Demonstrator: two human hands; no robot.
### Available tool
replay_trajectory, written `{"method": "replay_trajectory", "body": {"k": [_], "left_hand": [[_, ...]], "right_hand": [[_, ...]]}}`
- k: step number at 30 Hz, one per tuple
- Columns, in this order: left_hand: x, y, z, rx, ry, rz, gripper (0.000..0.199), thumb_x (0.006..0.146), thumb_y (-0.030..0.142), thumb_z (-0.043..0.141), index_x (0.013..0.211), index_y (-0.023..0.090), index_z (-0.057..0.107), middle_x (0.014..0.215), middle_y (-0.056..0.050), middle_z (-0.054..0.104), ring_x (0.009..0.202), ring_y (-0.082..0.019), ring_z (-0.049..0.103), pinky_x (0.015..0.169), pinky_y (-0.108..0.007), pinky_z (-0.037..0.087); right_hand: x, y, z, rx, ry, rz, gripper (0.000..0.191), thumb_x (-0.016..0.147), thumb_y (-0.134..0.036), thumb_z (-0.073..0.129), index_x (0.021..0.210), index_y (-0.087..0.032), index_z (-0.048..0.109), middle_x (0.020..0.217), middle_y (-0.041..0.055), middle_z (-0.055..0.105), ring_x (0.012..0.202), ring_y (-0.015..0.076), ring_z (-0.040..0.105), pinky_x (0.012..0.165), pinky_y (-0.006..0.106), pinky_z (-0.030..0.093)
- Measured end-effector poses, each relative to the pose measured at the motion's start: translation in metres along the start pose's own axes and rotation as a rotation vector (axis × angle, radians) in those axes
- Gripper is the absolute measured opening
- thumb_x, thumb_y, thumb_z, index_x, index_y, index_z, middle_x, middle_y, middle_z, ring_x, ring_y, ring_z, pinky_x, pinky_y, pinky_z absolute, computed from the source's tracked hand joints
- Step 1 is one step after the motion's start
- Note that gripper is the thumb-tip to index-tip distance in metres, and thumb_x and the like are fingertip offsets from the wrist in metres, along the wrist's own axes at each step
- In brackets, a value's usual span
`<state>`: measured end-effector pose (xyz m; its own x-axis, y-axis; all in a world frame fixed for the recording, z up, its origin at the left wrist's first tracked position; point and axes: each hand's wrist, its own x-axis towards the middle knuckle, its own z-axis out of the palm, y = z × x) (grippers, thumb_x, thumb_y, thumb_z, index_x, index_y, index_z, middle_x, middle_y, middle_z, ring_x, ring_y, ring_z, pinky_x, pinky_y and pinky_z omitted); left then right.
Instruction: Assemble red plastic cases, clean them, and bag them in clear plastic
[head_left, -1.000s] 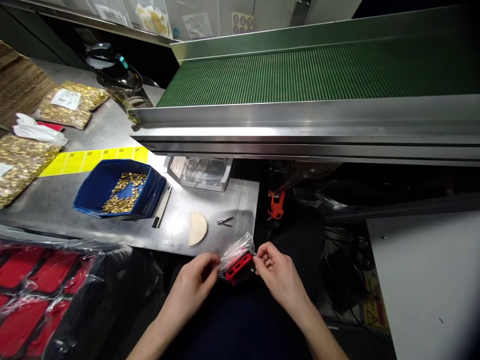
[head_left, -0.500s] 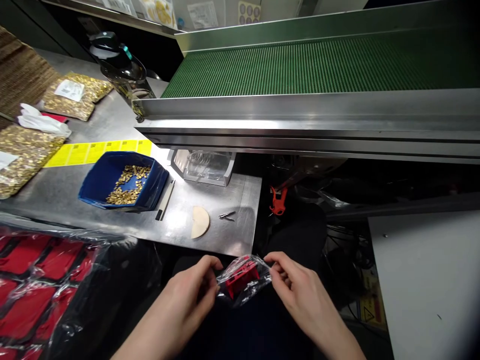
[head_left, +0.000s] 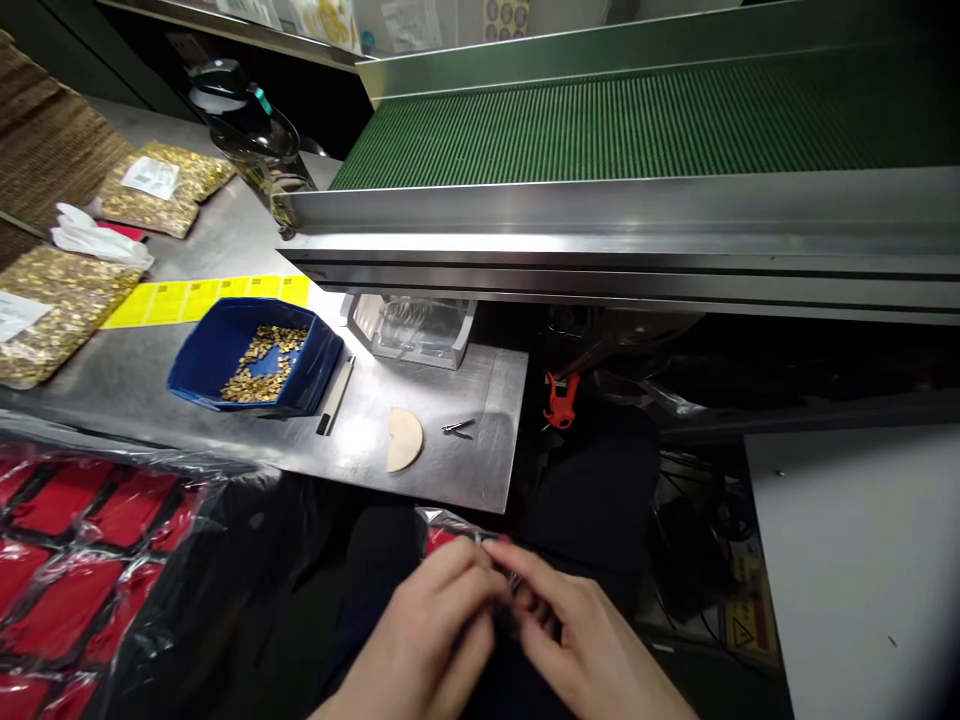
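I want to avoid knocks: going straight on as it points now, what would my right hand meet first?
Your right hand, pointing up-left in the picture, would probably meet your left hand first; the red item in clear plastic lies close too, and depth is unclear.

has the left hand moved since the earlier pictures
Yes, rightward. Earlier, the left hand was left of the near right corner of the metal table; now it reaches below that corner in the picture, close to the right hand.
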<state>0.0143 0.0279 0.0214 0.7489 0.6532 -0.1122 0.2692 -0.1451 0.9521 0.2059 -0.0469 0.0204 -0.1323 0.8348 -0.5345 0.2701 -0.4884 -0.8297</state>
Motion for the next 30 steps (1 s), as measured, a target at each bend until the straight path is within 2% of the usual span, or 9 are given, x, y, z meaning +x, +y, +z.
{"method": "replay_trajectory", "body": {"k": [3,6,9,11,13,17,22,26,30], "left_hand": [[0.0,-0.007,0.026,0.029,-0.02,0.173,0.028,0.1,0.014,0.045,0.116,0.023,0.066,0.099,-0.011,0.069,0.087,-0.021,0.068,0.076,-0.031,0.059],[-0.005,-0.012,0.028,0.037,0.072,0.281,0.04,0.1,0.017,0.052,0.138,0.028,0.058,0.106,-0.013,0.072,0.095,-0.025,0.072,0.084,-0.037,0.062],[-0.014,-0.014,0.007,0.139,0.171,0.171,0.073,0.087,0.044,0.078,0.152,0.033,0.046,0.133,-0.017,0.065,0.124,-0.037,0.063,0.103,-0.052,0.057],[-0.019,-0.019,-0.008,0.174,0.141,0.067,0.107,0.071,0.057,0.088,0.16,0.034,0.033,0.151,-0.018,0.053,0.137,-0.043,0.053,0.11,-0.056,0.053],[-0.026,-0.026,-0.017,0.139,0.051,0.002,0.116,0.068,0.056,0.09,0.162,0.036,0.025,0.154,-0.017,0.052,0.137,-0.04,0.055,0.11,-0.052,0.054],[-0.037,-0.039,-0.013,0.04,0.018,-0.089,0.095,0.074,0.043,0.09,0.155,0.042,0.04,0.142,-0.009,0.066,0.122,-0.032,0.068,0.106,-0.043,0.057],[-0.018,-0.044,-0.003,-0.353,0.095,-0.399,0.041,0.092,0.048,0.069,0.128,0.027,0.072,0.125,-0.008,0.075,0.113,-0.03,0.07,0.1,-0.041,0.058],[0.003,-0.053,0.0,-0.796,0.013,-0.675,0.049,0.098,0.058,0.055,0.11,0.015,0.077,0.095,-0.009,0.078,0.088,-0.025,0.071,0.082,-0.036,0.059],[-0.001,-0.068,0.006,-0.933,-0.024,-0.763,0.051,0.094,0.061,0.061,0.116,0.017,0.074,0.094,-0.008,0.075,0.079,-0.019,0.068,0.07,-0.028,0.053]], "right_hand": [[0.003,0.013,0.014,0.219,0.094,-0.004,0.018,0.079,-0.011,0.057,0.084,-0.021,0.071,0.079,-0.0003,0.066,0.077,0.0167,0.059,0.071,0.025,0.045],[0.0,0.026,0.011,0.47,0.096,0.07,0.008,0.078,-0.018,0.062,0.07,-0.018,0.064,0.067,-0.0014,0.058,0.065,0.014,0.051,0.062,0.024,0.039],[-0.005,0.034,-0.002,0.655,0.084,0.138,0.005,0.074,-0.019,0.064,0.07,-0.018,0.063,0.062,-0.0027,0.054,0.058,0.0112,0.044,0.056,0.023,0.032],[-0.007,0.036,-0.01,0.771,0.085,0.135,0.005,0.07,-0.015,0.064,0.066,-0.018,0.062,0.059,-0.0034,0.051,0.056,0.0103,0.041,0.055,0.023,0.028],[-0.008,0.035,-0.016,0.827,0.067,0.097,0.009,0.069,-0.017,0.067,0.063,-0.019,0.061,0.058,-0.0034,0.049,0.055,0.0108,0.04,0.056,0.024,0.029],[-0.009,0.032,-0.025,0.716,0.019,0.008,0.029,0.08,-0.041,0.075,0.064,-0.02,0.062,0.062,-0.0008,0.052,0.06,0.0143,0.047,0.061,0.027,0.035],[-0.005,0.024,-0.025,0.322,0.118,0.018,0.021,0.096,-0.041,0.064,0.09,-0.023,0.073,0.073,-0.0002,0.06,0.062,0.0132,0.052,0.061,0.026,0.04],[0.001,0.008,-0.018,-0.152,0.043,-0.071,0.027,0.106,-0.035,0.048,0.115,-0.032,0.073,0.096,0.0028,0.068,0.084,0.0178,0.065,0.076,0.028,0.05],[-0.006,0.005,-0.018,-0.315,-0.099,-0.128,0.027,0.102,-0.033,0.054,0.12,-0.04,0.073,0.103,0.0029,0.076,0.09,0.0217,0.073,0.079,0.029,0.058]]}}
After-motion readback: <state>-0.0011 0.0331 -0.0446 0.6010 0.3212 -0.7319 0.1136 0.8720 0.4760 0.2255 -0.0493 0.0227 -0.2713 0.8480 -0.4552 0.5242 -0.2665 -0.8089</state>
